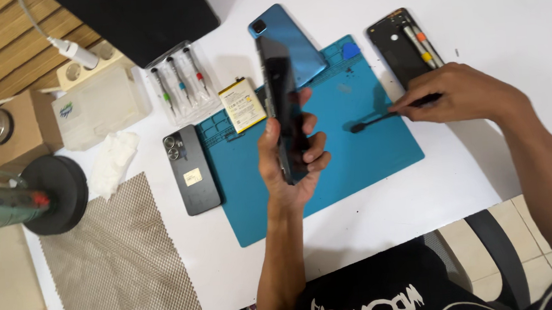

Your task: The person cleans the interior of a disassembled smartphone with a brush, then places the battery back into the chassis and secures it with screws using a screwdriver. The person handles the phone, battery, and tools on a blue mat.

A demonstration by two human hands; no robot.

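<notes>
My left hand (289,157) holds a dark smartphone (283,102) upright on its edge above the blue work mat (360,149). My right hand (456,92) grips a thin black tool (377,121) whose tip rests on the mat, right of the phone. A blue phone back cover (291,40) lies on the mat behind the held phone. A yellow-labelled battery (242,103) sits at the mat's left top corner.
A black phone (191,169) lies face down left of the mat. A clear case of screwdrivers (179,81), an opened black phone shell with tools (404,42), a white tissue (113,160), a mesh cloth (115,263) and a round black stand (55,193) surround it.
</notes>
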